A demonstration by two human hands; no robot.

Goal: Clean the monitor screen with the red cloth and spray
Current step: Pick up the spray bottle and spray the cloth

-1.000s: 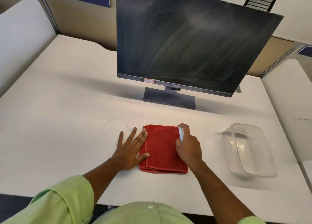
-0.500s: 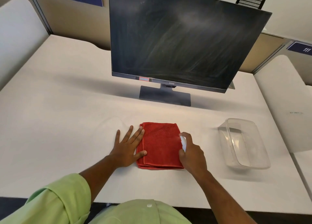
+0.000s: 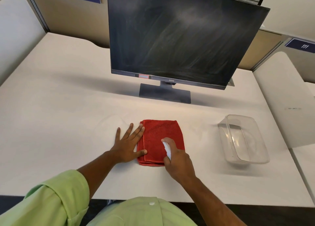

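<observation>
Here the red cloth (image 3: 162,140) gets dampened before the smeared monitor screen (image 3: 184,38).
Left hand (image 3: 127,145) lies flat, steadying the folded cloth on the table (image 3: 59,115); right hand (image 3: 179,159) fingers grip the spray bottle (image 3: 167,150) over it.

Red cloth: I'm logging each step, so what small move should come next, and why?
Probably press the spray in the right hand to wet the cloth: it sits over the folded cloth, the left hand pins the cloth's edge flat, and the monitor looks streaked.
</observation>
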